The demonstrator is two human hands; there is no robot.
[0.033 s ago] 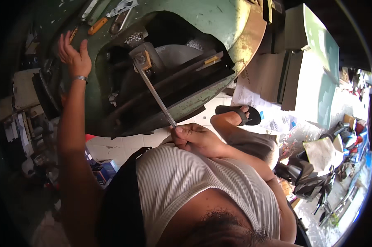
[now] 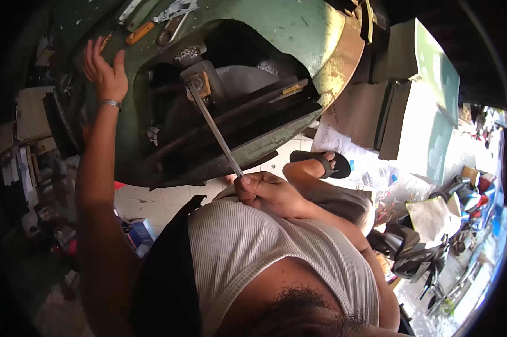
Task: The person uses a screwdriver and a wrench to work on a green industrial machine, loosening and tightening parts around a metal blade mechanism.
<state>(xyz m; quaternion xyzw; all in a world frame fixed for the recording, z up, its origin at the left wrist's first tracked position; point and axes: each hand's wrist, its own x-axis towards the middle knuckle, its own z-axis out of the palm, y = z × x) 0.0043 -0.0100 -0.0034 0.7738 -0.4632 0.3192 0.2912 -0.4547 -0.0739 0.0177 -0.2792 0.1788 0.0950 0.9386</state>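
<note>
My right hand is closed around the near end of a long metal bar, close to the white ribbed top. The bar slants up and left into a dark opening in a green, worn machine body. Its far end meets a yellowish square piece on a grey block; how they join is too small to tell. Beside the machine's left side, my left hand is raised with its fingers spread and holds nothing. Just past its fingertips lies an orange-handled tool on the green surface.
More hand tools, including a dark wrench-like one, lie near the orange handle. A sandalled foot rests on the tiled floor below the machine. Large stacked sheets or boards stand at the right, with a motorbike nearer. Clutter fills the left side.
The whole view has shifted slightly. My right hand keeps its hold on the bar, and my left hand stays spread near the machine's left side.
</note>
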